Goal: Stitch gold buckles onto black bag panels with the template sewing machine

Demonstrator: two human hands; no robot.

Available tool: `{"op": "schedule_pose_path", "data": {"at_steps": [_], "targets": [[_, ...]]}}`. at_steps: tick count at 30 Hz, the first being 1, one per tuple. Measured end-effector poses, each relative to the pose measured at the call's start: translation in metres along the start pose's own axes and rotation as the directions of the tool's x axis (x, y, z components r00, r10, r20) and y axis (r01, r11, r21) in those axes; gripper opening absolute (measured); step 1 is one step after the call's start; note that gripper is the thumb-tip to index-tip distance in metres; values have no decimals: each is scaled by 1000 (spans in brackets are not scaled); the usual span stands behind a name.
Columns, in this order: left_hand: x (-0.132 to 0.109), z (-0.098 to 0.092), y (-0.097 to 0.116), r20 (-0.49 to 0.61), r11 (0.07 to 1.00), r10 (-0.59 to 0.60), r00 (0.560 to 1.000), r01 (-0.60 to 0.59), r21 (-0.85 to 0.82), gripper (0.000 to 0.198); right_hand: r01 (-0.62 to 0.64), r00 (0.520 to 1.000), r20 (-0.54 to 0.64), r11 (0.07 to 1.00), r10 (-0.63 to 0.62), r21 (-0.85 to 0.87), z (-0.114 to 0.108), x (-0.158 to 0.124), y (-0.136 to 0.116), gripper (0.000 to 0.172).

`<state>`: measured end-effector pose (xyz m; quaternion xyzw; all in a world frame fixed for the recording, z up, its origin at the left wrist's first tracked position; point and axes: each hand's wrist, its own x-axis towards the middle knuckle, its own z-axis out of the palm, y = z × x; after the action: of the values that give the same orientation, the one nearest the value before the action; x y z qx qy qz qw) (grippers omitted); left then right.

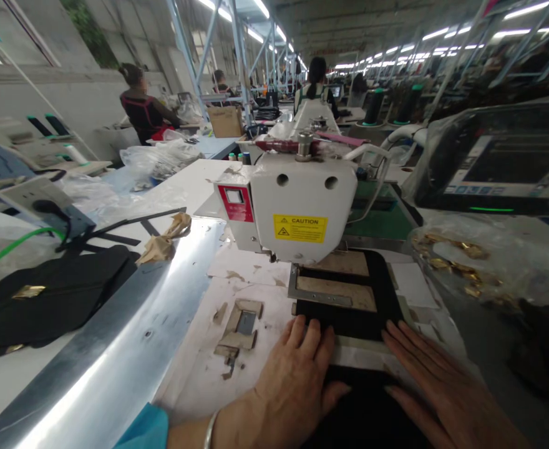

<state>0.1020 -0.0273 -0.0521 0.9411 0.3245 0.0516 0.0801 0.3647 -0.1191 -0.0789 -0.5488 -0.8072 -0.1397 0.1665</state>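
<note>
My left hand [297, 374] and right hand [436, 390] lie flat, fingers loosely spread, on the black fabric piece [349, 321] under the white sewing machine head [302, 209]. Clear plastic bag [490, 262] at right holds small gold metal fittings [447, 255].

The sewing machine [297, 212] stands on the bench [190, 187]; before it lies the fabric piece [349, 312], left the bag [45, 299], right the screen [503, 162].

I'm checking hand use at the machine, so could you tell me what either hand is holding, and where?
Nothing is gripped. The left hand and right hand lie flat, fingers pressing the near edge of the black fabric piece.
</note>
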Motion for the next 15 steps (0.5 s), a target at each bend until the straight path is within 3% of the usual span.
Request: {"op": "schedule_pose_path", "data": {"at_steps": [8, 15], "targets": [[9, -8, -4, -28, 999, 18, 999, -19, -51, 59, 22, 999, 41, 999, -21, -26, -6, 5, -3, 54], [10, -7, -2, 22, 999, -11, 1000, 12, -30, 58, -195, 981, 36, 975, 192, 108, -10, 18, 1, 32]]}}
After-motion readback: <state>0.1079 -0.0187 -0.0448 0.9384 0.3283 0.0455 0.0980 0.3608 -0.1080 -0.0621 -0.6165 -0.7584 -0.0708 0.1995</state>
